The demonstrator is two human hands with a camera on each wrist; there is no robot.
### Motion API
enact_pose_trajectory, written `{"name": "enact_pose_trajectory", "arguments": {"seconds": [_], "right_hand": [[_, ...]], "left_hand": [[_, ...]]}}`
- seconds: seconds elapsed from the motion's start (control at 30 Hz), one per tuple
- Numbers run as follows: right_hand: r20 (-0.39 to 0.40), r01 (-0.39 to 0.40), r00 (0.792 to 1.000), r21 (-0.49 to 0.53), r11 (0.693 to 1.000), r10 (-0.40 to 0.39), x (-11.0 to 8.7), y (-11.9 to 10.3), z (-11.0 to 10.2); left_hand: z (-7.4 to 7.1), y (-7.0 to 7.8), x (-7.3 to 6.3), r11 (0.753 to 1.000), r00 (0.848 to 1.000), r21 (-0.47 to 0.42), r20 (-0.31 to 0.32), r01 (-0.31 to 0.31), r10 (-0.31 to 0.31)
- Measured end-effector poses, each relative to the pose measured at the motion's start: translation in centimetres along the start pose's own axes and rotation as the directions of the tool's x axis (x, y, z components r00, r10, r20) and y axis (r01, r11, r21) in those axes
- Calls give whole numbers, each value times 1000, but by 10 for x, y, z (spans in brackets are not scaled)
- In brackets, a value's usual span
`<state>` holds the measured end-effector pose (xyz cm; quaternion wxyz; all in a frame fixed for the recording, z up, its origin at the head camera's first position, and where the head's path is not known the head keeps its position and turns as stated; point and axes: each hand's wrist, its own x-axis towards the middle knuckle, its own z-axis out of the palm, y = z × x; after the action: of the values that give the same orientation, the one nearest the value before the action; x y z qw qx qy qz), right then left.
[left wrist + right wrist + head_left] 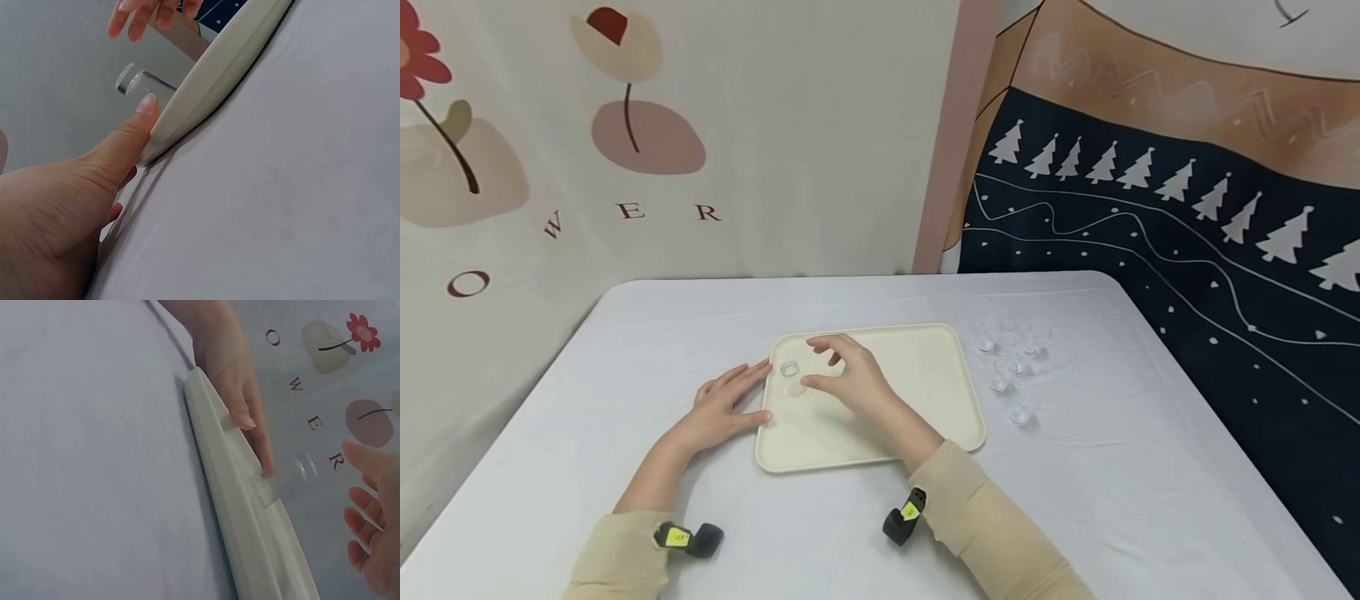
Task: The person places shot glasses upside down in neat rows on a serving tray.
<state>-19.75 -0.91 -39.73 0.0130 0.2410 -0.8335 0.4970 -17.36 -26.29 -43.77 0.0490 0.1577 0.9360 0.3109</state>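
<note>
Standing on the cream tray [925, 375], near its left edge, is one clear cup [792, 377]. The right hand [848, 377] hovers just beside it, its thumb and fingers parted and holding nothing. The left hand [718, 408] rests against the tray's left edge, fingers extended, grasping nothing. A sideways brush of the right thumb could topple the cup; a push from the left hand could shift the tray beneath it. Counted: two hands, one tray, one cup upon it and, as far as transparency permits, five more cups [1001, 383] to the right on one white tablecloth [1150, 500].
</note>
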Motion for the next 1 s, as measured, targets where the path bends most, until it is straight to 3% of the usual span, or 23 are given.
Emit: {"name": "enact_pose_trajectory", "arguments": {"seconds": [0.23,0.57,1.0], "right_hand": [[-28,23,999,28,999,-22,-13,-5,-24],[-110,51,993,-9,999,-51,-39,-4,-61],[-200,107,973,-64,992,-118,-75,11,-110]], "left_hand": [[1,-2,1,1000,1000,-9,-5,-1,0],[0,-4,1,1000,1000,-8,-7,-20,20],[-1,-4,0,1000,1000,-5,-4,-15,15]]}}
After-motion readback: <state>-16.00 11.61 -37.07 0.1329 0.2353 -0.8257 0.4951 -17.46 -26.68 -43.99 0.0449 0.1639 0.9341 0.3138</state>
